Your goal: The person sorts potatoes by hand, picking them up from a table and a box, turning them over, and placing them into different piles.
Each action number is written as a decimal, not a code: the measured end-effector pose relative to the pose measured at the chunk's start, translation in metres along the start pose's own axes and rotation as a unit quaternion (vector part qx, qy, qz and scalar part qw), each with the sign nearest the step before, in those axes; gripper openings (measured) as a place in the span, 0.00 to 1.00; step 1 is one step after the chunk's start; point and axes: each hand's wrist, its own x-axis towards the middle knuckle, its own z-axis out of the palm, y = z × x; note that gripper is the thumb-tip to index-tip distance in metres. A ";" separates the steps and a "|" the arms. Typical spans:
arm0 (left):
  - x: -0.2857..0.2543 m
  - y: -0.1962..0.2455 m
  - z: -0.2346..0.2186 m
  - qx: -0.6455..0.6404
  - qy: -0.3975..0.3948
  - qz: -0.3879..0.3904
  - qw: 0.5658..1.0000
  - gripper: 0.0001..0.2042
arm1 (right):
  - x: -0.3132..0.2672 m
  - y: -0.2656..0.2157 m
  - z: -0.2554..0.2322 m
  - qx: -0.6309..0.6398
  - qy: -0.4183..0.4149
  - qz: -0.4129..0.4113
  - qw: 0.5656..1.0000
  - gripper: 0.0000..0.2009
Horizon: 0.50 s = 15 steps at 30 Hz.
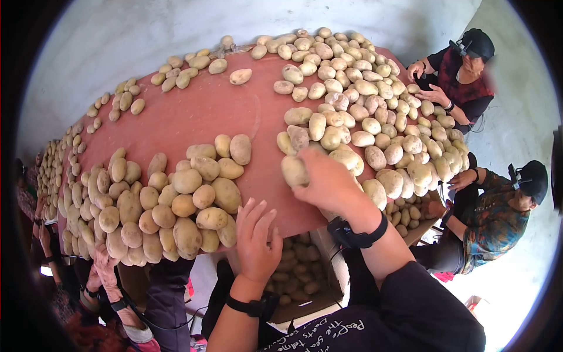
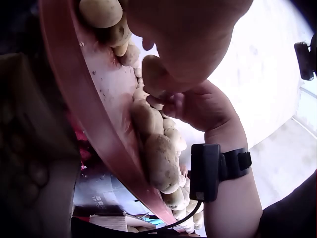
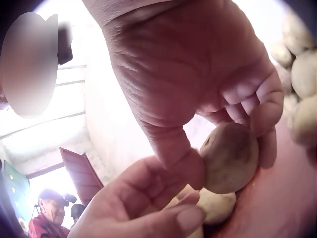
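Note:
My right hand (image 1: 328,179) grips a potato (image 1: 295,171) at the near edge of the right-hand heap, over the red tabletop (image 1: 258,158). In the right wrist view that potato (image 3: 230,158) sits between the thumb and the fingers. My left hand (image 1: 257,240) is raised at the table's front edge, its fingers fairly straight and nothing held, beside the left heap of potatoes (image 1: 187,182). From the left wrist, the left palm (image 2: 188,39) fills the top and the right hand (image 2: 203,104) shows just beyond it.
A larger potato heap (image 1: 363,88) spreads over the right side. Below the table edge stands a cardboard box (image 1: 334,287) of potatoes. Two people sit at the right, one in a patterned shirt (image 1: 498,229); another person's hand (image 1: 105,267) touches the left heap.

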 end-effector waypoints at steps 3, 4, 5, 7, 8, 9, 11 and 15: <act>-0.001 0.000 -0.010 0.047 0.032 0.026 0.998 0.14 | 0.001 0.004 -0.004 -0.103 0.041 0.018 0.994 0.24; -0.002 -0.001 -0.014 0.070 0.043 0.036 0.996 0.13 | 0.001 0.004 0.000 -0.140 0.054 0.026 0.988 0.22; -0.003 -0.004 -0.018 0.097 0.070 0.051 0.992 0.14 | 0.002 0.011 0.008 -0.168 0.077 0.019 0.983 0.19; -0.004 -0.012 -0.027 0.155 0.124 0.077 0.977 0.16 | 0.005 0.024 0.027 -0.221 0.121 0.003 0.968 0.14; -0.004 -0.019 -0.033 0.173 0.146 0.074 0.971 0.17 | 0.005 0.025 0.031 -0.226 0.131 0.000 0.965 0.13; -0.005 -0.022 -0.038 0.178 0.159 0.055 0.969 0.18 | 0.005 0.025 0.034 -0.227 0.138 -0.007 0.964 0.12; -0.003 -0.027 -0.049 0.192 0.187 0.018 0.963 0.19 | 0.005 0.019 0.029 -0.224 0.123 -0.002 0.967 0.16; -0.003 -0.033 -0.060 0.162 0.146 -0.064 0.974 0.26 | 0.004 0.017 0.022 -0.229 0.092 0.008 0.969 0.21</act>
